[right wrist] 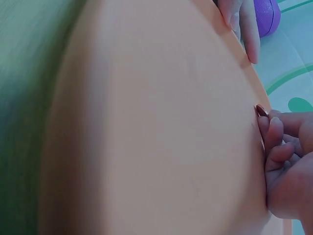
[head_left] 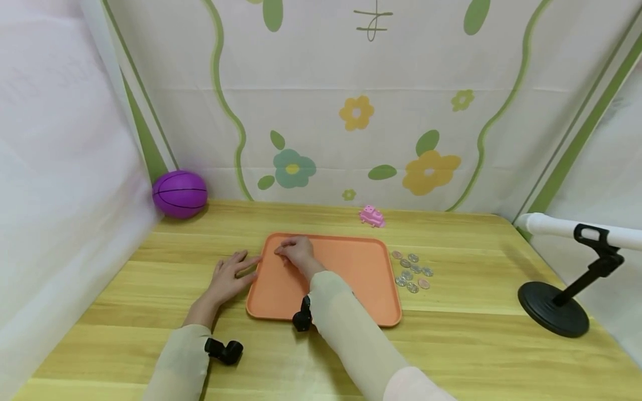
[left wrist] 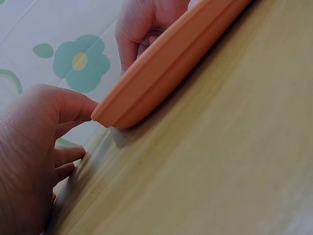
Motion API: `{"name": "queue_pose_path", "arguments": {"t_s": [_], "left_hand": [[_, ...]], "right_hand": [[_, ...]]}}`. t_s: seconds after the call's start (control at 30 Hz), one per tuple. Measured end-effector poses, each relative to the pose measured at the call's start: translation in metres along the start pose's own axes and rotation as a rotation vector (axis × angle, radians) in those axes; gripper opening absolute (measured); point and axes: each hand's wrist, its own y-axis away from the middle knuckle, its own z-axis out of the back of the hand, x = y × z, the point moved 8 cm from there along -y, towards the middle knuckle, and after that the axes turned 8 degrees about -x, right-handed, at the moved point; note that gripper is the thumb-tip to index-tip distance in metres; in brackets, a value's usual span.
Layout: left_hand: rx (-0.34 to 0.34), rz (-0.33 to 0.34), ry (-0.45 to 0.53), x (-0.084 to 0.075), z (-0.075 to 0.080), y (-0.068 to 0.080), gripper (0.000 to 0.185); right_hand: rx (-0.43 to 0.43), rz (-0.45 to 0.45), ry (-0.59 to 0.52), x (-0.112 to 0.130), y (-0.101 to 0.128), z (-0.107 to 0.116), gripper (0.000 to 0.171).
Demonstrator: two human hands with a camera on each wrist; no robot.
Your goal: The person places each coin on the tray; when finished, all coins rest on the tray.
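Note:
An orange tray point(head_left: 351, 267) lies in the middle of the wooden table. My left hand point(head_left: 234, 271) rests flat on the table at the tray's left side, fingers straight and thumb point(left wrist: 73, 105) against the tray's rim point(left wrist: 166, 63). My right hand point(head_left: 287, 254) reaches over the tray's far left corner with its fingers curled. Its fingertips pinch a small brownish coin point(right wrist: 259, 110) just above the tray's floor point(right wrist: 146, 122). A cluster of several coins point(head_left: 412, 272) lies on the table just right of the tray.
A purple ball point(head_left: 179, 193) sits at the back left corner. A small pink toy point(head_left: 371, 216) stands behind the tray. A black stand point(head_left: 557, 306) with a white bar point(head_left: 551, 225) occupies the right side. Fabric walls enclose the table.

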Motion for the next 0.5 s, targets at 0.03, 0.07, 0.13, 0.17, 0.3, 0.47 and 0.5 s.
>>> {"name": "queue_pose_path", "arguments": {"t_s": [0.03, 0.07, 0.13, 0.17, 0.3, 0.47, 0.5], "left_hand": [[0.0, -0.001, -0.001, 0.0, 0.0, 0.0, 0.041], [0.0, -0.001, -0.001, 0.0, 0.0, 0.001, 0.041], [-0.002, 0.0, 0.0, 0.0, 0.0, 0.001, 0.041], [-0.002, 0.002, 0.002, 0.0, 0.0, 0.001, 0.041], [0.002, 0.006, 0.007, 0.001, 0.0, 0.002, 0.041], [0.008, 0.002, 0.002, 0.001, -0.001, 0.001, 0.042], [0.007, 0.0, 0.002, 0.001, 0.0, 0.001, 0.042]], "right_hand": [[0.003, 0.004, 0.003, 0.0, 0.0, 0.0, 0.015], [0.006, 0.004, 0.003, 0.0, 0.0, -0.001, 0.015], [0.021, 0.021, -0.005, -0.001, 0.0, -0.002, 0.015], [0.027, 0.022, -0.006, -0.001, -0.001, -0.002, 0.015], [0.049, 0.001, 0.0, -0.003, 0.0, -0.003, 0.017], [0.102, -0.022, 0.028, 0.011, 0.014, 0.0, 0.027], [0.108, -0.018, 0.035, 0.012, 0.015, 0.001, 0.029]]}}
